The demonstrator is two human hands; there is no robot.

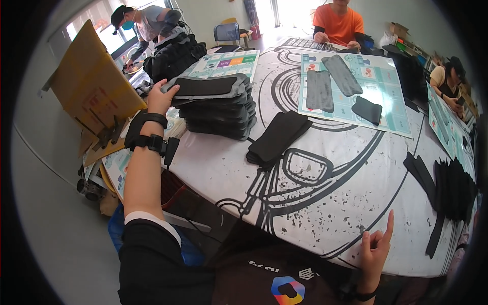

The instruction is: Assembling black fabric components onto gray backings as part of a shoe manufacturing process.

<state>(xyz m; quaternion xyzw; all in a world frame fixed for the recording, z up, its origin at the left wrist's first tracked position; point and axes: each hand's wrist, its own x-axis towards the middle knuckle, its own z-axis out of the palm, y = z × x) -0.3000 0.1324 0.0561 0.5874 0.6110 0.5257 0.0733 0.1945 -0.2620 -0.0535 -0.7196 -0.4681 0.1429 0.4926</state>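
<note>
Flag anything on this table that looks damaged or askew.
The white tabletop looks worn: dark flecks and blotches break up its surface left of the right hand. Farther right, a few black strips splay out from the dark bunch, looking untidy.

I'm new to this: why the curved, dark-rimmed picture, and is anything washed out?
Head view: fisheye lens bends edges and leaves black corners; bright far opening blown out; glare on the large teal sheet; left hand fairly sharp.
</note>
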